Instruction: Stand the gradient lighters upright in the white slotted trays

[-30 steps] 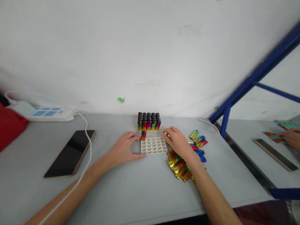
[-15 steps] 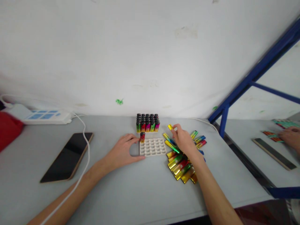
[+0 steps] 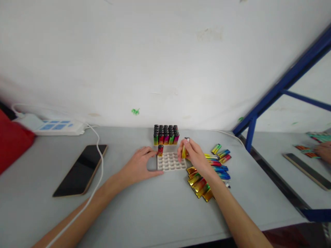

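A white tray (image 3: 171,166) with rows of small round-edged slots lies on the table. At its back left corner a red lighter (image 3: 160,150) with a black top stands upright. My left hand (image 3: 139,165) holds the tray's left side, thumb along the front edge and fingertips at the back corner beside that lighter. Over the tray's right end, my right hand (image 3: 193,153) pinches a yellow lighter (image 3: 184,151), held upright with its top end up. Right of the tray is a loose pile of shiny lighters (image 3: 200,186), partly hidden under my right forearm.
Behind the tray stands a block of upright lighters (image 3: 166,136) with black tops. On the left lie a phone (image 3: 80,172), a white cable (image 3: 101,165) and a power strip (image 3: 59,127). A blue metal frame (image 3: 263,106) rises at right; beyond it is another person's hand (image 3: 323,151).
My right hand has moved left from the pile to above the tray, turning the yellow lighter upright. My left hand stays at the tray. The whole view has shifted slightly.
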Demonstrator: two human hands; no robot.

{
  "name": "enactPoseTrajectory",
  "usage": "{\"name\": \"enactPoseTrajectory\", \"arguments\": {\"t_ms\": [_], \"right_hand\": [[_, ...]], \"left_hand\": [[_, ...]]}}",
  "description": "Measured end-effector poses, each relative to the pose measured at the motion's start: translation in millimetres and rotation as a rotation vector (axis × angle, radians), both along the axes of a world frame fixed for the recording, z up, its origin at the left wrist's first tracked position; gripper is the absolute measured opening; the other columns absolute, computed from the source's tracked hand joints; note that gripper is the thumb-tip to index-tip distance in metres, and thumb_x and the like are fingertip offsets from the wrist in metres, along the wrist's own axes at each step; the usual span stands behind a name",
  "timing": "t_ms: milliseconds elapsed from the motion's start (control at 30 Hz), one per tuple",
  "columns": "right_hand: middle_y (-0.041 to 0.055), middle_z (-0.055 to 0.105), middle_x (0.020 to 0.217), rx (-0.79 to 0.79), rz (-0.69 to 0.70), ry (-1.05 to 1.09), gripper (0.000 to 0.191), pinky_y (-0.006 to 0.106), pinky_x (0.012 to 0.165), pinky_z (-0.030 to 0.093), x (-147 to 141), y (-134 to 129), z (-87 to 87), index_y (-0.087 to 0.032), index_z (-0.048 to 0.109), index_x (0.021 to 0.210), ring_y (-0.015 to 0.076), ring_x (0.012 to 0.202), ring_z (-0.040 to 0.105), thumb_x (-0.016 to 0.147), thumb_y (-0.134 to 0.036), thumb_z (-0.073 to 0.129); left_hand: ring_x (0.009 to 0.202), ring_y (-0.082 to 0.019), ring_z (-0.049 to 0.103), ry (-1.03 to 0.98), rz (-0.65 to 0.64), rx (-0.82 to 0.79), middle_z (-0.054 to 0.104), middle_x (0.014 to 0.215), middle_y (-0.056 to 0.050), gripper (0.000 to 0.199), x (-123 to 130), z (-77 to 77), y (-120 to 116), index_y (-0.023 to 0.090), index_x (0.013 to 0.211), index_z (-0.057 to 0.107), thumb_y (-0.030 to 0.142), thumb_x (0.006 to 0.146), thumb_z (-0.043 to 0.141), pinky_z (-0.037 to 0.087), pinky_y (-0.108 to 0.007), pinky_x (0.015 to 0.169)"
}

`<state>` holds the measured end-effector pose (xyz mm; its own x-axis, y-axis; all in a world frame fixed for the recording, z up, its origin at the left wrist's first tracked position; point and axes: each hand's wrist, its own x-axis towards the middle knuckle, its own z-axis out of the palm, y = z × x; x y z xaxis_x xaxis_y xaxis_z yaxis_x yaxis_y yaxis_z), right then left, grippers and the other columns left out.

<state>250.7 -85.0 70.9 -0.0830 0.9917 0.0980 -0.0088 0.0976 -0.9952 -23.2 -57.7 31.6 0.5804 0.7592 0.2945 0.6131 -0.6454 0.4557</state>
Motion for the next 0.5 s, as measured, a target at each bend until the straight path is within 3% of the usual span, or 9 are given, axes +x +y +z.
{"name": "enactPoseTrajectory", "arguments": {"t_ms": [100, 233, 367, 500], "right_hand": [[-0.0102, 0.045, 0.065, -0.058, 0.031, 0.077, 0.066, 0.026, 0.053, 0.038, -9.4, -0.9, 0.3, -0.028, 0.052, 0.092, 0.0118, 0.052, 0.042, 0.087, -0.09, 0.071], [-0.0104, 0.032, 0.063, -0.097, -0.041, 0.0, 0.07, 0.025, 0.048, 0.024, -15.7, -1.9, -4.2, -0.028, 0.044, 0.076, 0.0104, 0.052, 0.025, 0.086, -0.093, 0.067], [-0.0064, 0.034, 0.059, -0.019, -0.179, -0.237, 0.063, 0.029, 0.051, 0.023, -17.2, -4.7, -9.0, -0.028, 0.04, 0.064, 0.0127, 0.056, 0.029, 0.092, -0.081, 0.06], [-0.0041, 0.038, 0.058, 0.024, -0.22, -0.38, 0.052, 0.03, 0.055, 0.026, -19.1, -3.7, -14.3, -0.029, 0.038, 0.06, 0.014, 0.058, 0.035, 0.091, -0.067, 0.054]], "left_hand": [[0.122, -0.036, 0.072, 0.014, 0.008, 0.0, 0.077, 0.127, -0.012, 0.061, 0.7, 0.9, -0.8, 0.023, 0.122, 0.078, 0.064, 0.081, 0.094, 0.055, -0.052, 0.118], [0.123, -0.036, 0.072, 0.004, 0.013, 0.009, 0.077, 0.127, -0.012, 0.063, 1.3, 0.1, -1.2, 0.023, 0.123, 0.077, 0.065, 0.08, 0.095, 0.057, -0.052, 0.117], [0.121, -0.035, 0.072, -0.007, 0.008, 0.007, 0.077, 0.127, -0.011, 0.062, 0.9, -1.1, -1.4, 0.022, 0.123, 0.077, 0.064, 0.08, 0.095, 0.057, -0.051, 0.116], [0.122, -0.035, 0.072, -0.012, 0.004, 0.014, 0.077, 0.128, -0.012, 0.062, 0.0, -1.7, -0.8, 0.022, 0.124, 0.077, 0.063, 0.081, 0.095, 0.058, -0.051, 0.115]]}}
